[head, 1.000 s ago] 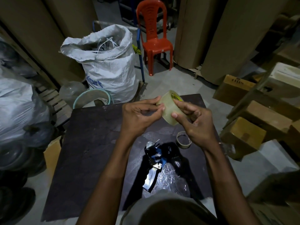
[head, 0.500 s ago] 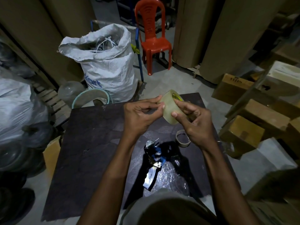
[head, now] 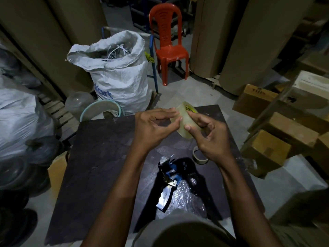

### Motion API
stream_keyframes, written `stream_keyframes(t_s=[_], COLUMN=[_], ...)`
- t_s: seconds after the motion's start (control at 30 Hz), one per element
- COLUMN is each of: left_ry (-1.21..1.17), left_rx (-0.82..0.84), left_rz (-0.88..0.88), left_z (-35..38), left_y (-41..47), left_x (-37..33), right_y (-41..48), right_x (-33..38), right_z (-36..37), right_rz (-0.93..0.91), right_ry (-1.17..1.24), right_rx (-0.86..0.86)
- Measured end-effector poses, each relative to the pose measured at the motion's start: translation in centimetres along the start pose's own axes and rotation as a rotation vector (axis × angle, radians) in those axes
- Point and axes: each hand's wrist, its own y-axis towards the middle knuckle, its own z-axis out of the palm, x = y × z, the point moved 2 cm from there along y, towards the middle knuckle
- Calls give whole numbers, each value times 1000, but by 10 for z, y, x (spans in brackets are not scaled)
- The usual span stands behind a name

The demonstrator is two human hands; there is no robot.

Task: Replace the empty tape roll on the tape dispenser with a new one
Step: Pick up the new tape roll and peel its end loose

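Above dim table (head: 99,157), both hands (head: 151,129) apparently pinch new tape roll (head: 183,120).

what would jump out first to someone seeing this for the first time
Probably the two hands meeting above the dark table: the right hand grips a clear new tape roll while the left hand picks at its surface. Below them the blue tape dispenser lies on the table, and a red chair glows behind.

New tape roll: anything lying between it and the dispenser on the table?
Nothing visible. The new tape roll is held in both hands above the dispenser; the empty core lies off to its right, outside that path.
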Motion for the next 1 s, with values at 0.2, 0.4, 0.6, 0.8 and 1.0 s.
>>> stream_keyframes(t_s=[0.2,0.4,0.6,0.8,1.0], left_ry=[-24,-70,-88,-52,-112], left_rx=[13,26,-19,-115,6], left_rz=[-39,-73,-84,-120,-122], left_z=[4,8,14,15,6], left_y=[3,1,-4,-7,-6], left_x=[4,3,7,8,1], right_y=[-1,-5,-8,-14,-7], right_x=[1,-1,-4,-7,-3], right_z=[-2,-2,-2,5,2], right_rz=[-21,-15,13,14,-45], right_ry=[-39,-53,-31,-39,-147], right_rx=[-39,-63,-77,-50,-47])
